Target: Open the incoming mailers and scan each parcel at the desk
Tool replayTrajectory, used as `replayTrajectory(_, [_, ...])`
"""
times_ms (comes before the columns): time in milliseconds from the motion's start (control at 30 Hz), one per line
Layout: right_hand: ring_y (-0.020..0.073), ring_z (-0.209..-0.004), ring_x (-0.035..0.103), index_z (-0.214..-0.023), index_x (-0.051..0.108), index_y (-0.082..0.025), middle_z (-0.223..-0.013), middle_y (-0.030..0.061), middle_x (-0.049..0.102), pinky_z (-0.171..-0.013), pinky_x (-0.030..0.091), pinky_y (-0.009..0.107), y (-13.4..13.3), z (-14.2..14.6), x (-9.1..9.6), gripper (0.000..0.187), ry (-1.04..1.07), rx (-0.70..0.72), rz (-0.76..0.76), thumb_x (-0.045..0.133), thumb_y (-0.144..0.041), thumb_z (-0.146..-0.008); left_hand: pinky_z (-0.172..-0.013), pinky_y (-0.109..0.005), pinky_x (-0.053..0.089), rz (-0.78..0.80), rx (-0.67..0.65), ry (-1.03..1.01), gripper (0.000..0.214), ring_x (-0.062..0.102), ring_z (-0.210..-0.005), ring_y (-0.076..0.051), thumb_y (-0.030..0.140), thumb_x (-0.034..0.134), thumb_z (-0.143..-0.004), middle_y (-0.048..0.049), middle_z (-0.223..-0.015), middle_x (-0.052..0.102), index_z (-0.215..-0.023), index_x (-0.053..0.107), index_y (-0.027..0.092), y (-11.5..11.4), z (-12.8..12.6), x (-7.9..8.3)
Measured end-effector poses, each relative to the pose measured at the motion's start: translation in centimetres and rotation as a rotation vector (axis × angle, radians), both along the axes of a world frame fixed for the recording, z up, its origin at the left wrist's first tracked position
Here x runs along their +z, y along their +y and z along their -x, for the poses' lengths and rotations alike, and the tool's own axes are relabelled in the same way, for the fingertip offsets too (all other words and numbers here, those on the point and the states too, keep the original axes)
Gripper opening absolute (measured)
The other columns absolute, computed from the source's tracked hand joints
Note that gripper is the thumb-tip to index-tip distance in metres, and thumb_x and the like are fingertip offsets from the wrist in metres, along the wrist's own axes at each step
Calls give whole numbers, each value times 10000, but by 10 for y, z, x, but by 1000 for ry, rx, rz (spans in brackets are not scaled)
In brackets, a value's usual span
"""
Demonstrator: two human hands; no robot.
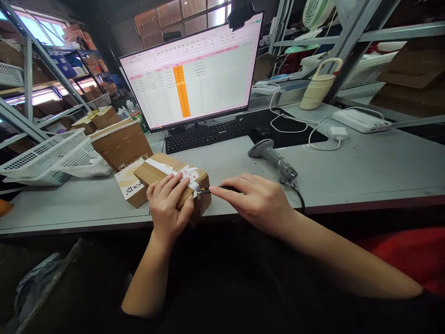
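A brown cardboard box (174, 163) sits tilted at the table's front edge, with white tape (158, 166) and a torn white label running over its top. My left hand (167, 204) grips the near side of this box, fingers on the top and thumb by the corner. In my right hand (260, 198) is a slim black utility knife (230, 188), index finger stretched along it. The knife's tip meets the taped right end of the box, where a bit of tape sticks up. My fingers partly cover the tape.
Behind the box stand a white-and-tan printed carton (130, 183) and a taller brown carton (121, 144). A barcode scanner (274, 157) lies right of centre, its cable near my right hand. A keyboard (208, 136), monitor (198, 74) and white baskets (83, 160) are farther back.
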State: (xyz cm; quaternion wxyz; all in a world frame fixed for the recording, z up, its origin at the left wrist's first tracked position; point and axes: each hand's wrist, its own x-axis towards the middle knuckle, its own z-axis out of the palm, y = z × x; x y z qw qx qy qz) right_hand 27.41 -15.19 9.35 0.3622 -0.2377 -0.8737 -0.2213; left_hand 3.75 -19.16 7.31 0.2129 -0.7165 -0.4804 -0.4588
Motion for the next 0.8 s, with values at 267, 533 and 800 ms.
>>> replayTrajectory(267, [140,-779,609,-1195,723,-258,-987,27,741,-682,426,284,-4,4,-1,334,22,-4,46,560,-112,-943,-1018,-478,374,-14,13,15,320,631,-1183,-283,314,569,-910,-79,-1236,709,-1186,711,235,0,0,0])
replayTrajectory(533, [150,-745,578,-1151,738,-280,-958,17,743,-653,391,299,-7,2,6,289,57,-125,18,584,-147,-946,-1015,-472,370,-31,17,9,300,642,-1158,-274,294,572,-919,-66,-1214,720,-1179,714,245,1,-2,-1])
replayTrajectory(800, [130,-850,670,-1211,704,-274,-1047,12,759,-715,446,270,-1,-1,-9,364,98,1,60,533,-89,-947,-1012,-468,367,-36,8,6,279,643,-1156,-274,266,585,-914,-77,-1200,725,-1156,716,227,1,-3,-1])
